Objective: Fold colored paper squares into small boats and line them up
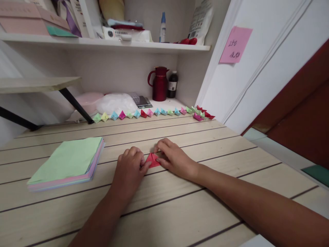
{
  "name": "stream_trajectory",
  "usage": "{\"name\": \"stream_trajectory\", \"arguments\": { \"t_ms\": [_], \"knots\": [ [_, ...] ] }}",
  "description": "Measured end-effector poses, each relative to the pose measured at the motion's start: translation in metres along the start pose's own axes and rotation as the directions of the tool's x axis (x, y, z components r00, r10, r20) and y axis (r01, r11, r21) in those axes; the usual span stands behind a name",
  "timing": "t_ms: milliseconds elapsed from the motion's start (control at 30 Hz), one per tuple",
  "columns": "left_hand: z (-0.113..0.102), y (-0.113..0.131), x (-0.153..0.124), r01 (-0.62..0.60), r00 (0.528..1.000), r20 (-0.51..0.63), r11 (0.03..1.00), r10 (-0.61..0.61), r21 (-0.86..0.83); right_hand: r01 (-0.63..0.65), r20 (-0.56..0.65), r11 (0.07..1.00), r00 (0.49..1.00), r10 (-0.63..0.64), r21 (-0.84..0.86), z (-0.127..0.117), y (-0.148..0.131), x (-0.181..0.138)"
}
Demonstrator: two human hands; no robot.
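Note:
A small red folded paper (153,160), triangular at the top, lies flat on the slatted wooden table between my two hands. My left hand (130,164) is closed, its thumb and curled fingers at the paper's left corner. On the other side my right hand (175,158) has its thumb on the right corner, with the fingers bent over behind it. The fingers partly hide both corners. Left of my hands sits a thick stack of coloured paper squares (68,159), light green on top.
Along the table's back edge runs a row of several small folded paper boats (143,114), bunched at the right end. Behind it are a dark red jug (159,84), a dark bottle (172,84) and a white plastic bag (117,103). A black-legged stand (75,104) rises at back left.

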State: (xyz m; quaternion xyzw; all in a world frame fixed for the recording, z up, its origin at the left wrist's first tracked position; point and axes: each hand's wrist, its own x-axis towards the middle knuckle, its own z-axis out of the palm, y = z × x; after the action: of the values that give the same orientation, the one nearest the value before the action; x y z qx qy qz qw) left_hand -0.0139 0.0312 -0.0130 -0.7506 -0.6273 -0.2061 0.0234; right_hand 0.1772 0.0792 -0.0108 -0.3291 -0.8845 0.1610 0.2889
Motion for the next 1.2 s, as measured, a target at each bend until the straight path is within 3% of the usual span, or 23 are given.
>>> {"name": "stream_trajectory", "arguments": {
  "t_ms": [167, 367, 600, 867, 1000, 1200],
  "knots": [
    [-0.001, 0.000, -0.002, -0.023, 0.999, -0.037, 1.000, 0.022, -0.021, 0.050, 0.026, 0.996, 0.998, -0.048, -0.071, 0.002, -0.002, 0.000],
    [-0.003, -0.009, -0.004, -0.239, 0.970, 0.020, 0.966, 0.243, -0.098, -0.044, 0.054, 0.997, 0.998, 0.041, 0.057, -0.003, 0.008, 0.002],
    [-0.013, -0.016, -0.007, -0.197, 0.975, 0.081, 0.973, 0.208, -0.123, -0.034, 0.186, 0.993, 0.982, 0.012, 0.113, -0.015, 0.014, 0.000],
    [-0.016, -0.009, -0.006, -0.235, 0.962, 0.133, 0.970, 0.240, -0.056, 0.124, 0.241, 0.967, 0.968, -0.069, -0.222, -0.017, 0.001, -0.003],
    [-0.015, -0.006, -0.006, -0.214, 0.972, 0.090, 0.975, 0.219, -0.062, 0.140, 0.242, 0.939, 0.968, -0.063, -0.315, -0.014, -0.007, -0.002],
    [-0.007, -0.006, -0.004, -0.159, 0.987, 0.013, 0.982, 0.161, -0.100, 0.172, 0.192, 0.942, 0.974, -0.119, -0.287, -0.011, -0.008, 0.001]
  ]
}}
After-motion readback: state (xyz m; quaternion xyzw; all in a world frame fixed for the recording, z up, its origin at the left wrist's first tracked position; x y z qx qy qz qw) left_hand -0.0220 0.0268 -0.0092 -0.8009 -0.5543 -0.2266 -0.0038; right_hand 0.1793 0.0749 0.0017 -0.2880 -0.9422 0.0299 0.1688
